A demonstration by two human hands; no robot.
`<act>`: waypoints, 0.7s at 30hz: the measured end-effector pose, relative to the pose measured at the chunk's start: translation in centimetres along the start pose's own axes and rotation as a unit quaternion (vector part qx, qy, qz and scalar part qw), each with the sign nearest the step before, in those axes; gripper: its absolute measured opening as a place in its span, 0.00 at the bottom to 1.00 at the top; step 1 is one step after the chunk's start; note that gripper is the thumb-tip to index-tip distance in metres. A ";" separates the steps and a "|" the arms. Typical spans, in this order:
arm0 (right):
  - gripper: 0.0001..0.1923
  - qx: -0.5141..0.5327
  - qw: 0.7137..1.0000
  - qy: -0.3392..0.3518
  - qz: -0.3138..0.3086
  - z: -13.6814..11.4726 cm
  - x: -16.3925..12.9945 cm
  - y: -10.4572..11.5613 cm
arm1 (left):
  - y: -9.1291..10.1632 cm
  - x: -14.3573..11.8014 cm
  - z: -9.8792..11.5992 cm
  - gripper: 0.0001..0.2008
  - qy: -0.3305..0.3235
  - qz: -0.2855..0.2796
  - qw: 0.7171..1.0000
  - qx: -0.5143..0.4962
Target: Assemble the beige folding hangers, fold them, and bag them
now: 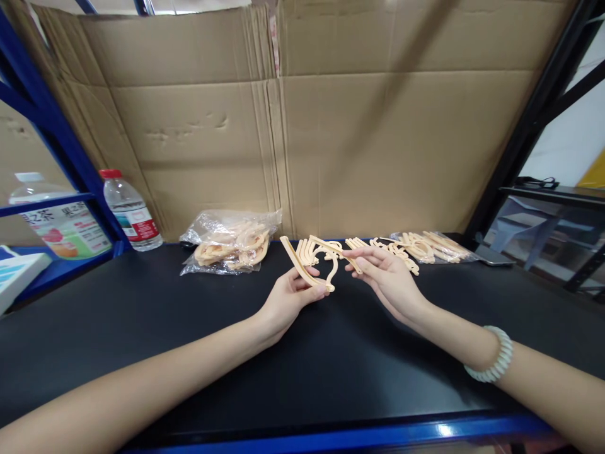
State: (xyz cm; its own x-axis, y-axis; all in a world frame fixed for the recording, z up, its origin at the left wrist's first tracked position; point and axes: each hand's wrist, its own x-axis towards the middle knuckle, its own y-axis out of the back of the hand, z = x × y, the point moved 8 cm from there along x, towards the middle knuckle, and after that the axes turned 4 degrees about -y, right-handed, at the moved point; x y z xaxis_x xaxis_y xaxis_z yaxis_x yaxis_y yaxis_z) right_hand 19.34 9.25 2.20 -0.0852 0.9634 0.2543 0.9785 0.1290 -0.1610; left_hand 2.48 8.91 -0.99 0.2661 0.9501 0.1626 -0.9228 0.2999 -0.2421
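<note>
My left hand (289, 299) pinches a bunch of cream plastic hook pieces (307, 258) and holds them up above the black tabletop (189, 340). My right hand (387, 277) is just to the right, palm up, with its fingertips gripping one thin cream piece (336, 249) that reaches across to the bunch. A pale bead bracelet (496, 356) sits on my right wrist. More loose cream pieces (399, 251) lie on the table behind my right hand.
A clear bag of cream pieces (231, 243) lies at the back left, and another clear bag (437, 244) at the back right. A water bottle (132, 211) stands by the blue shelf post (70, 151). Cardboard (302, 126) walls the back. A dark flat device (494, 255) lies far right.
</note>
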 end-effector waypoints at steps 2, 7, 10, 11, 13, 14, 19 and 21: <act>0.21 0.037 0.999 -0.024 0.014 0.5 0.0 0.3 | -0.1 0.0 0.0 0.21 -0.002 -0.007 1.000 -0.003; 0.24 0.113 0.988 -0.101 -0.035 2.5 0.2 -0.3 | -0.4 -0.1 0.5 0.20 -0.013 -0.011 0.999 -0.028; 0.16 0.094 0.986 -0.115 -0.075 3.2 -0.1 -1.2 | -0.5 -0.2 0.5 0.20 -0.010 -0.013 0.999 -0.030; 0.15 0.078 0.988 -0.106 -0.082 3.1 -0.2 -1.4 | -0.5 -0.2 0.5 0.20 -0.009 -0.014 0.999 -0.027; 0.14 0.040 0.992 -0.081 -0.090 2.8 -0.4 -1.7 | -0.6 -0.2 0.5 0.19 -0.016 -0.022 0.999 -0.019; 0.13 0.026 0.993 -0.072 -0.091 2.7 -0.6 -1.8 | -0.7 -0.2 0.5 0.19 -0.021 -0.030 0.999 -0.012; 0.14 -0.009 0.994 -0.050 -0.095 1.9 -0.8 -2.2 | -1.5 -0.4 0.9 0.17 -0.047 -0.066 0.996 0.035; 0.14 -0.039 0.993 -0.044 -0.103 1.7 -0.9 -2.4 | -1.7 -0.4 1.0 0.17 -0.050 -0.069 0.995 0.046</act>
State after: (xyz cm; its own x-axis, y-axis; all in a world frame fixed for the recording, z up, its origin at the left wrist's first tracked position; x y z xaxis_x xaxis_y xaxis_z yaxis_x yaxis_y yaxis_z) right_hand 16.72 8.47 0.75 -0.2971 0.9357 0.1902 0.9500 0.3097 -0.0395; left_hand 3.64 7.90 0.30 0.3681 0.8853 0.2841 -0.9020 0.4142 -0.1221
